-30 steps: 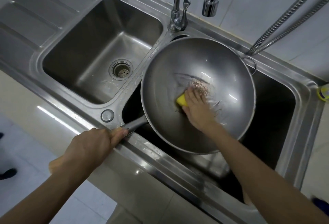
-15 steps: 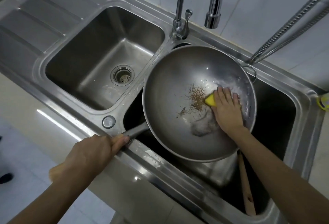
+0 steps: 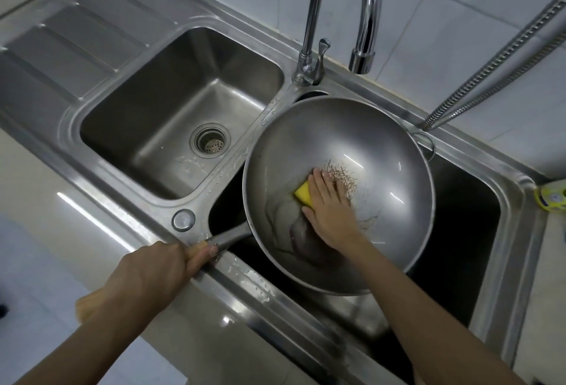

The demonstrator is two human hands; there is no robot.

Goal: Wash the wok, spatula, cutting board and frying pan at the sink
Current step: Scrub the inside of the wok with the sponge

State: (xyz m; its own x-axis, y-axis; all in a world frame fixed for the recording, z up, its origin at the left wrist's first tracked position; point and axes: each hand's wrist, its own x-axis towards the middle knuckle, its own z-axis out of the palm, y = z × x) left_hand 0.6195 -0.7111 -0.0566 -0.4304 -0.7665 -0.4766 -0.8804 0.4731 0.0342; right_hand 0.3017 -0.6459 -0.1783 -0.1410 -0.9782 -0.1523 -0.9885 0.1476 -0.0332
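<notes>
The wok (image 3: 361,146), handle (image 3: 228,236) pointing near-left along a diagonal axis, is gripped by the left hand (image 3: 150,274) while a sponge (image 3: 303,193) is pressed flat by the right hand (image 3: 329,210).

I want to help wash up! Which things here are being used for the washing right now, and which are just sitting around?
Being used:
wok, held over the right basin
sponge, pressed under the right hand
left hand, gripping the wok's handle

Just sitting around:
tap, with no water running
left basin
hoses
yellow bottle at the edge
</notes>
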